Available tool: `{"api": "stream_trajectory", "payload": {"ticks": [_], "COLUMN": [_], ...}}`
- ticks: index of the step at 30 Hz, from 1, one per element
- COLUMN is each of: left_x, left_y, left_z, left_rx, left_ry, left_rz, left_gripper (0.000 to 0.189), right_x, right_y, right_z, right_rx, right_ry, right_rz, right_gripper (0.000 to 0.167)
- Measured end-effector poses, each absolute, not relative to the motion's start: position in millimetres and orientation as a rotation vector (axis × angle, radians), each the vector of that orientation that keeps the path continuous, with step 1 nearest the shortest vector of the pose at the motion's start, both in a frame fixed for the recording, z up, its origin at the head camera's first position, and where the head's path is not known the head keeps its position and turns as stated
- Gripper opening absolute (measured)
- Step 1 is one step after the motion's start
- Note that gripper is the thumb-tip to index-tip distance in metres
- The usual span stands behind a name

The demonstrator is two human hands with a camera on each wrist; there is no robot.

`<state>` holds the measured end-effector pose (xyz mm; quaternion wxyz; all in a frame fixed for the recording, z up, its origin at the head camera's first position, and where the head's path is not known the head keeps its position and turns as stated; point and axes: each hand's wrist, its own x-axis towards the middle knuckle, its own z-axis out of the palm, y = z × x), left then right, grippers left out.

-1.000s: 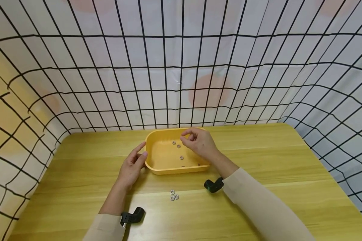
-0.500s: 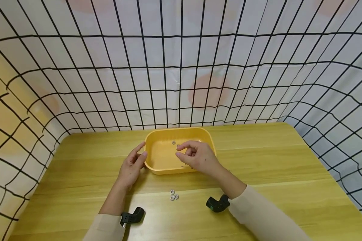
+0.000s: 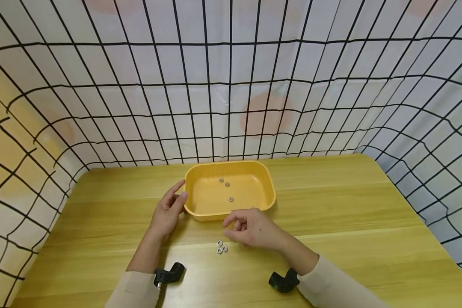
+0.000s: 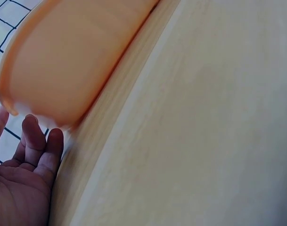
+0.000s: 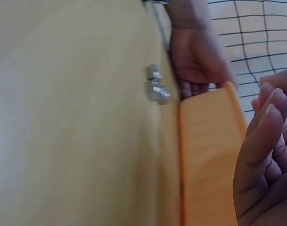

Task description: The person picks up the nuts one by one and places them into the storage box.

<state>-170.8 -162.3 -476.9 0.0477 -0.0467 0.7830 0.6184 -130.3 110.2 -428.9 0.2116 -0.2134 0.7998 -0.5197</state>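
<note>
While the left hand (image 3: 167, 214) rests its thumb and forefinger against the rim at the left end of the yellow tray (image 3: 229, 217), the right hand (image 3: 254, 229) hovers over the wooden tabletop (image 3: 331, 205), just on the near side of the tray, thumb and forefinger apart and nothing visible between them. The left hand's other fingers bend loosely by the outer wall; it seems to steady the tray rather than clasp it. The tray stands at the far middle of the tabletop, with three loose nuts (image 3: 227, 184) showing on its floor; its near wall hides part of that floor, so I cannot tell whether more lie there. Nearer, a small cluster of three nuts (image 3: 220, 250) sits close to the right fingertips, slightly to their left. The likeliest mishap is scattering this cluster: the nuts lie so close together that a clumsy pinch at one could shove its neighbours aside, and the bent lower fingers could brush them too. The right knuckles also sit close by the near rim, so a careless lift could nudge the tray, and a light left touch might not stop it sliding.
</note>
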Motion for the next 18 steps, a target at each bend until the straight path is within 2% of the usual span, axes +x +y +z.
{"api": "stream_trajectory", "payload": {"ticks": [8, 18], "left_x": [-170.6, -170.0], "left_y": [-163.0, -161.8], "left_z": [-476.7, -476.4], "left_rx": [-0.151, -0.143], "left_ry": [2.388, 2.384], "left_rz": [1.897, 1.899], "left_gripper": [0.047, 0.047], "right_x": [-121.6, -117.4], "right_y": [110.1, 107.5], "right_z": [-449.2, -466.1], "right_rx": [-0.545, -0.522], "right_ry": [2.175, 2.187], "right_rz": [-1.396, -1.313], "right_gripper": [0.018, 0.015]}}
